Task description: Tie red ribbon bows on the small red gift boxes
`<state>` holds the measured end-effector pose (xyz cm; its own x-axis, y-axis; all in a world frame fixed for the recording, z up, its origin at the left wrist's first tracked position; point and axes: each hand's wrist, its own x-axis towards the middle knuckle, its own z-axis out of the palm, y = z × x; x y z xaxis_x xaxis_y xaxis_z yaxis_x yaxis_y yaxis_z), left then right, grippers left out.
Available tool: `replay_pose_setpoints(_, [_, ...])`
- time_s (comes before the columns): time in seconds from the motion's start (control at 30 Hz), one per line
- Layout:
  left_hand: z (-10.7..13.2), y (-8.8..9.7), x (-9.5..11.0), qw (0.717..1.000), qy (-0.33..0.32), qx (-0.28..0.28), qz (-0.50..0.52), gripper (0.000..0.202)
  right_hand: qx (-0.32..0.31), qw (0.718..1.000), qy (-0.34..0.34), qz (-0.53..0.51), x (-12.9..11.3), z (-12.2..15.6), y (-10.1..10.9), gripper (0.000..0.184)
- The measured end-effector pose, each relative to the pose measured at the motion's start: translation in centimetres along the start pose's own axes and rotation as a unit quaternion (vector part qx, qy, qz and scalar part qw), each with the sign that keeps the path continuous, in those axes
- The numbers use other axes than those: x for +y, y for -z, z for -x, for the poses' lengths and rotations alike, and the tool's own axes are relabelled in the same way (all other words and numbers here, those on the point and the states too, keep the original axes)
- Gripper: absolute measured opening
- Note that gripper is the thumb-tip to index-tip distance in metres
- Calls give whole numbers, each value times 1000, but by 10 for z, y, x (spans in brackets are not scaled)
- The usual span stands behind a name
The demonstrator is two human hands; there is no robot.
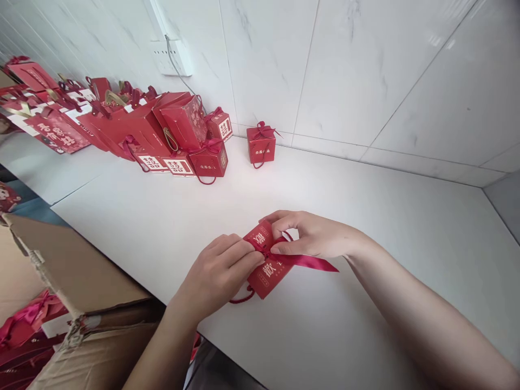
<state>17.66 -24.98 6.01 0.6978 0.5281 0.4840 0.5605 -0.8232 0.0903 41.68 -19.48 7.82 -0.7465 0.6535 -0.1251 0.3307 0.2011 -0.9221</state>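
A small red gift box (268, 272) with pale printed characters sits on the white table under both hands. A dark pink ribbon (312, 262) crosses its top, one tail stretching out to the right. My left hand (221, 271) is closed at the box's left side, fingertips pinching the ribbon near the middle. From the right, my right hand (303, 233) also pinches the ribbon there, thumb and forefinger together. The knot area is partly covered by fingers. A red cord handle (244, 298) hangs out at the lower left.
One finished-looking red box with a bow (261, 143) stands by the tiled wall. Several red boxes and bags (134, 124) crowd the back left. An open cardboard carton (81, 265) with red packages (32, 325) stands at the lower left. A cable (179, 70) runs from the wall socket.
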Motion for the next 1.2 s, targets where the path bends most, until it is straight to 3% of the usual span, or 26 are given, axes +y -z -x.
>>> replay_pose_setpoints(0.2, [-4, 9, -7, 999, 11, -30, 44, 7, -8, 1000, 7, 21, -3, 2, -1, 8])
replay_pose_setpoints(0.23, [-3, 12, -8, 997, 22, -18, 74, 4, -18, 1000, 15, 17, -4, 3, 0, 9])
replay_pose_setpoints(0.33, [-5, 16, -7, 978, 85, 65, 181, 31, -19, 1000, 20, 3, -8, 8, 6, 18])
replay_pose_setpoints(0.43, [-13, 14, 1, 945, 194, 108, 241, 22, -3, 1000, 5, -8, -12, 11, 11, 25])
replay_pose_setpoints(0.5, [-21, 8, 7, 935, 245, 66, 249, 11, -3, 1000, 8, -17, -13, 11, 12, 24])
replay_pose_setpoints(0.63, [-28, -5, 12, 915, 290, -24, 278, 9, -9, 999, 4, -40, -11, 8, 9, 27])
replay_pose_setpoints(1.0, [-22, -8, 5, 873, 338, -77, 343, 11, -53, 997, 18, -58, 8, -2, 7, 15])
replay_pose_setpoints(1.2, [-23, -8, 4, 870, 344, -98, 340, 10, -63, 994, 8, -92, 13, -3, 11, 15])
